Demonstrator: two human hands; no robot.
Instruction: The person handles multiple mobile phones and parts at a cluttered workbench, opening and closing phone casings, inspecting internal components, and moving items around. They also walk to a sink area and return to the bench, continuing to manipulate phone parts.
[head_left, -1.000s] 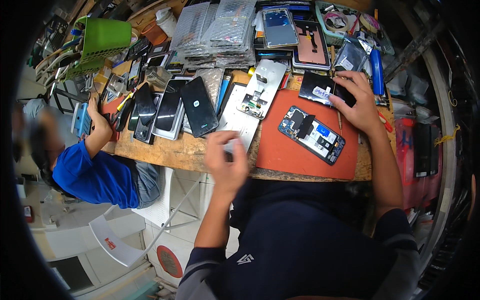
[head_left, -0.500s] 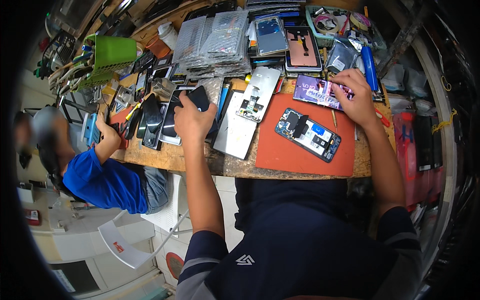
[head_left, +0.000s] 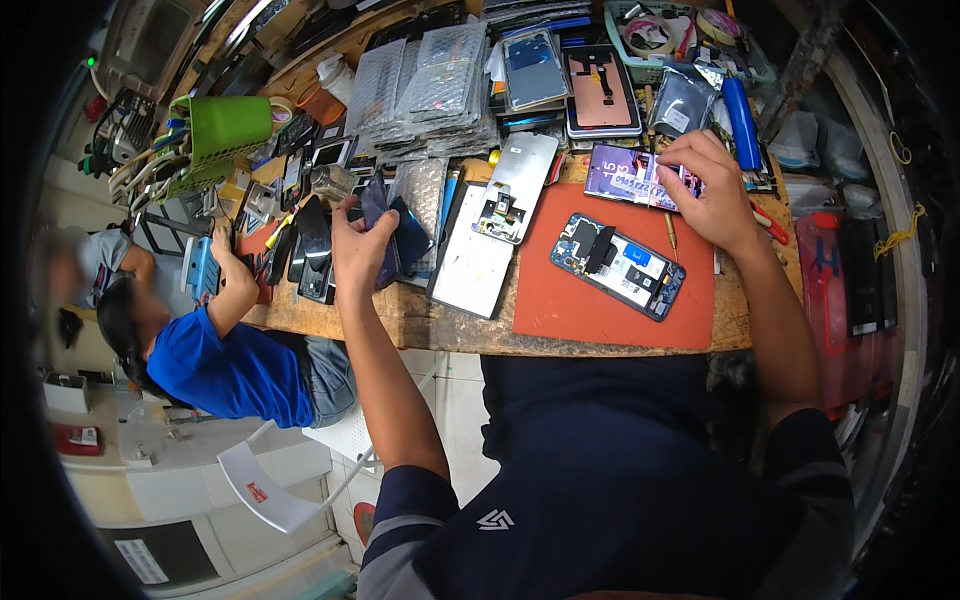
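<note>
My left hand [head_left: 362,243] grips a dark blue, phone-shaped slab [head_left: 378,222] by its edges, tilted up over the bench; whether it is a whole phone or only a panel I cannot tell. Below that hand, other dark phones [head_left: 312,255] lie close together. My right hand [head_left: 705,190] has its thumb and fingers closed at the right end of a lit purple phone screen [head_left: 615,172], hiding part of it. Nearer me, an opened phone [head_left: 625,268] shows its boards and battery on the red-orange mat [head_left: 570,310]. Left of the mat lie a white panel [head_left: 465,270] and a silver phone part [head_left: 527,170].
Bubble-wrapped packs [head_left: 440,75] are stacked at the back. A green basket [head_left: 225,130] stands far left, and a tray of tape rolls [head_left: 655,70] back right. A screwdriver [head_left: 671,229] lies beside the opened phone. A person in blue [head_left: 235,360] works at the left.
My left hand has shifted left and lifted the dark slab, tilting it from nearly flat. The right hand stays at the lit screen. The person at the left has moved slightly.
</note>
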